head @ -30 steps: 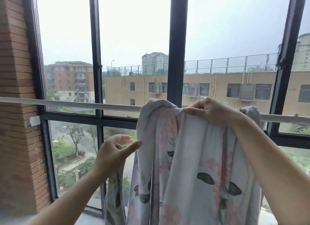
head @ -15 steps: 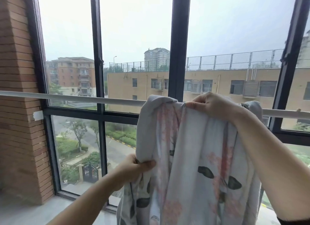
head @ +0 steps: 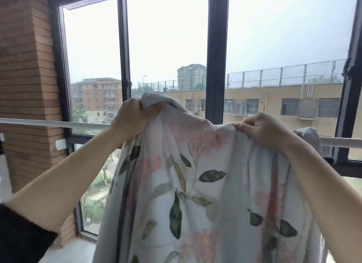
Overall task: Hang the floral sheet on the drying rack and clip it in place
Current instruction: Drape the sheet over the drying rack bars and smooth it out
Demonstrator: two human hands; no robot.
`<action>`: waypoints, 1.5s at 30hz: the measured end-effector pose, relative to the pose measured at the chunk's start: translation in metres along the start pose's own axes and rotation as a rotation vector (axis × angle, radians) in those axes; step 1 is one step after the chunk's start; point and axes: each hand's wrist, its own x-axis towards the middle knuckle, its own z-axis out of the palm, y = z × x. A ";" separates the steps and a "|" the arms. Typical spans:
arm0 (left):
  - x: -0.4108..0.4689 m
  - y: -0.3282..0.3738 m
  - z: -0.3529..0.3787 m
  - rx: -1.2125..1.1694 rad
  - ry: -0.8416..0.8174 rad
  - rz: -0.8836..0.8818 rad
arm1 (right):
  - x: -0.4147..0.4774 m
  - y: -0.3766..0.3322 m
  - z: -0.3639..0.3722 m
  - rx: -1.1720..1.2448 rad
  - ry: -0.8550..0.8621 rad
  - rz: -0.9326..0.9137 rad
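The floral sheet (head: 195,184), pale grey with pink blooms and dark green leaves, hangs in front of me from a white horizontal rail (head: 54,123) of the drying rack. My left hand (head: 131,119) is fisted on the sheet's upper left edge and holds it lifted above the rail. My right hand (head: 262,129) pinches the top edge further right, at rail height. A grey fold of the sheet (head: 309,135) lies over the rail beyond my right hand. No clip is visible.
Dark window frames (head: 216,57) stand just behind the rail, with buildings outside. A brick pillar (head: 25,86) rises at the left. The rail continues right (head: 342,141) past the sheet. The light floor (head: 74,251) shows at the bottom left.
My left hand has risen from the sheet's lower left side up to its top left edge and lifted that part above the rail. My right hand has kept its grip.
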 end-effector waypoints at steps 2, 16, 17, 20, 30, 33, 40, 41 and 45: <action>0.022 0.009 0.016 0.056 -0.019 0.067 | 0.000 0.004 -0.004 0.007 0.108 0.070; 0.063 0.013 0.088 0.227 -0.369 -0.020 | -0.007 -0.010 -0.013 0.011 0.066 0.194; 0.063 0.010 0.086 0.188 -0.366 -0.030 | -0.009 -0.012 -0.013 0.040 0.053 0.157; 0.060 0.007 0.084 0.125 -0.338 -0.050 | -0.015 -0.024 -0.006 -0.007 0.111 -0.007; 0.053 0.004 0.081 0.112 -0.235 -0.010 | -0.003 -0.066 0.036 -0.303 -0.061 -0.234; 0.044 0.002 0.078 0.168 -0.128 0.071 | 0.003 -0.068 0.035 -0.248 -0.139 -0.209; 0.015 -0.007 0.070 -0.016 0.112 0.240 | 0.013 -0.063 0.031 -0.122 -0.254 -0.146; 0.009 -0.011 0.067 -0.039 0.131 0.215 | 0.013 -0.062 0.030 -0.120 -0.250 -0.142; -0.028 -0.027 0.053 -0.117 0.161 0.080 | 0.014 -0.059 0.032 -0.128 -0.237 -0.157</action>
